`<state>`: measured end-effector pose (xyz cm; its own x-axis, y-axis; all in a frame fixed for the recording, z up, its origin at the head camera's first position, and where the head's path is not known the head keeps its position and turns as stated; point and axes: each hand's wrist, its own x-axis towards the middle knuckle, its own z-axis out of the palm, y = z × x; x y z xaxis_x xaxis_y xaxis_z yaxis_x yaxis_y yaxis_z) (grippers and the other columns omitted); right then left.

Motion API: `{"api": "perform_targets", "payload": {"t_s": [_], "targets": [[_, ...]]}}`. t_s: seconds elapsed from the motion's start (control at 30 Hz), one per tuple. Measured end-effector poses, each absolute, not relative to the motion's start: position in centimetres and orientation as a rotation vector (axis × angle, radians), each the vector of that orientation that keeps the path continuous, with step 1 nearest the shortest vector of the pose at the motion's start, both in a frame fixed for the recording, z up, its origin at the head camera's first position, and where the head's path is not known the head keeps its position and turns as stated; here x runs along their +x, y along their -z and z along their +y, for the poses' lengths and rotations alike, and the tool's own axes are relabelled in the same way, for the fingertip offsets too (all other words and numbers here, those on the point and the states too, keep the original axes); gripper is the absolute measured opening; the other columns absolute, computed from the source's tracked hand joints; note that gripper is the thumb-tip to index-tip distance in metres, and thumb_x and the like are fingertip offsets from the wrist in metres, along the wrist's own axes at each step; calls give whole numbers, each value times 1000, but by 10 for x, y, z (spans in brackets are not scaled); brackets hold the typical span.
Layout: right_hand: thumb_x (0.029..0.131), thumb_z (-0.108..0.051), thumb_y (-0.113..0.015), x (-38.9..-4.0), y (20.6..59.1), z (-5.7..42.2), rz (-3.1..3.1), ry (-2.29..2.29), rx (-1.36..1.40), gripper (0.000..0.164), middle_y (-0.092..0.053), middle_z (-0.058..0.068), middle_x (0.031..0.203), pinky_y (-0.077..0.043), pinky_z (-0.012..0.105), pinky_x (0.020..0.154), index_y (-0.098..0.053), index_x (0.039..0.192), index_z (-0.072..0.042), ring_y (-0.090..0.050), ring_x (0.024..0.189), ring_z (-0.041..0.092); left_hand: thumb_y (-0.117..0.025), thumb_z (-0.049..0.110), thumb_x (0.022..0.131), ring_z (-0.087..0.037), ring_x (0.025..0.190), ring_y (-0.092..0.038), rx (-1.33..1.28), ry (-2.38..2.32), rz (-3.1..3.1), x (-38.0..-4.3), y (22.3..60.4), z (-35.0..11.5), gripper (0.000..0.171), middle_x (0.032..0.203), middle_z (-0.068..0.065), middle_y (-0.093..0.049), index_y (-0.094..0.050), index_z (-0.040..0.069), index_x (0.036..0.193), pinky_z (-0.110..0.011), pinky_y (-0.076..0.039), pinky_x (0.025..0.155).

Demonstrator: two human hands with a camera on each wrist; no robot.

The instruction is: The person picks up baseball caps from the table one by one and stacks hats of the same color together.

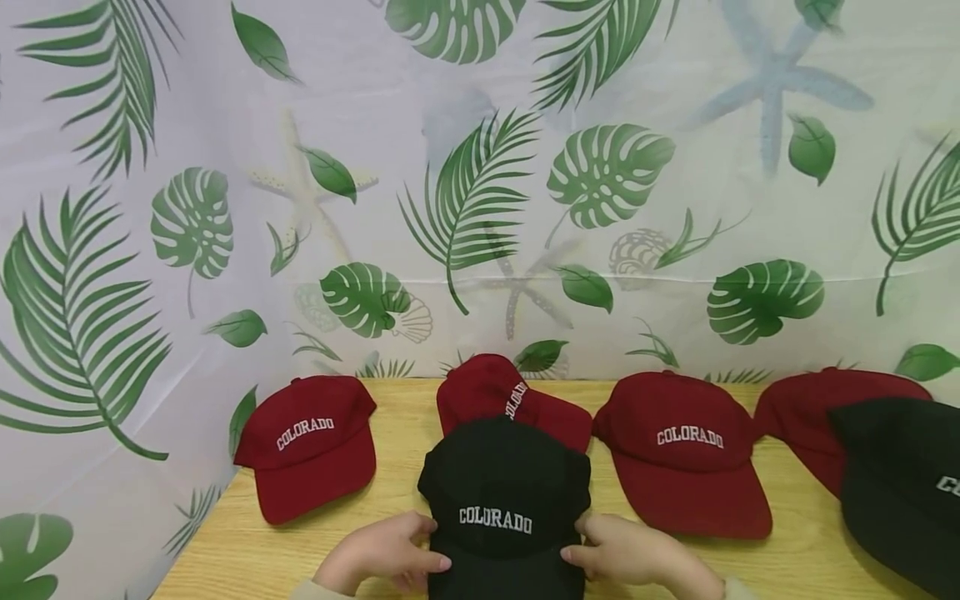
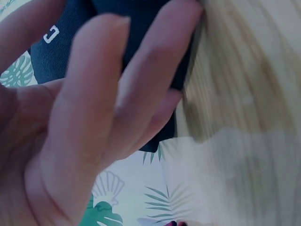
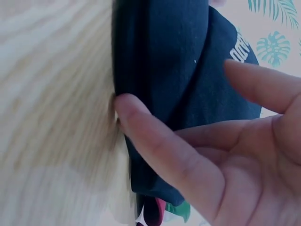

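A black baseball cap (image 1: 495,483) with white COLORADO lettering sits front centre in the head view, its brim toward me. My left hand (image 1: 390,546) is at its left side, thumb over the brim's edge. On the opposite side, my right hand (image 1: 626,546) touches it with the thumb near the brim. Both wrist views show rather straight fingers, spread from the thumb. In the right wrist view a fingertip (image 3: 129,106) meets the cap's lower edge by the table. Left fingers (image 2: 157,56) lie against the cap's edge.
Maroon COLORADO caps (image 1: 318,442) stand along the wooden table (image 1: 232,533): one partly behind the black cap (image 1: 476,387), another at right (image 1: 686,450). A second black cap (image 1: 900,483) overlaps a maroon cap (image 1: 802,408) at far right. A leaf-patterned curtain (image 1: 480,83) hangs behind.
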<state>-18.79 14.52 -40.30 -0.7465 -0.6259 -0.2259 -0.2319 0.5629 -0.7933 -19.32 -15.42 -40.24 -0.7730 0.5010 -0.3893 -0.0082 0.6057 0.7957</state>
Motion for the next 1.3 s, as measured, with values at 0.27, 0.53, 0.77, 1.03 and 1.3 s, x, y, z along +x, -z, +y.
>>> {"api": "perform_targets", "payload": {"t_s": [0.27, 0.53, 0.77, 1.03, 1.3], "targets": [[90, -20, -49, -190, 398, 151, 2208, 1151, -738, 26, -44, -2, 61, -30, 22, 50, -53, 72, -1, -37, 53, 9, -62, 23, 83, -22, 66, -61, 370, -1113, 2198, -195, 397, -160, 59, 71, -12, -62, -40, -17, 120, -38, -50, 59], [89, -23, -52, -190, 394, 148, 2214, 1103, -751, 29, -55, 4, 73, -36, 24, 57, -63, 86, 4, -44, 64, 10, -64, 22, 82, -20, 63, -59, 396, -1063, 2259, -192, 393, -157, 53, 68, -10, -62, -47, -17, 115, -37, -50, 55], [90, -19, -50, -193, 395, 151, 2146, 1135, -794, 36, -63, 12, 91, -45, 31, 72, -57, 106, 13, -58, 82, 18, -64, 18, 81, -19, 61, -58, 418, -1040, 2272, -191, 396, -156, 51, 65, -11, -61, -47, -17, 115, -36, -50, 53], [89, -22, -52, -187, 390, 162, 2277, 1084, -783, 40, -60, 17, 102, -45, 40, 77, -55, 109, 13, -58, 91, 24, -62, 23, 83, -23, 67, -62, 405, -1095, 2255, -194, 396, -165, 47, 79, -11, -63, -52, -14, 110, -38, -50, 57], [84, -23, -60, -181, 380, 196, 2582, 1096, -762, 40, -60, 2, 88, -47, 25, 64, -56, 106, 10, -56, 75, 10, -60, 26, 84, -24, 70, -62, 381, -1141, 2243, -198, 396, -170, 48, 96, -11, -61, -52, -13, 111, -40, -50, 59]]}}
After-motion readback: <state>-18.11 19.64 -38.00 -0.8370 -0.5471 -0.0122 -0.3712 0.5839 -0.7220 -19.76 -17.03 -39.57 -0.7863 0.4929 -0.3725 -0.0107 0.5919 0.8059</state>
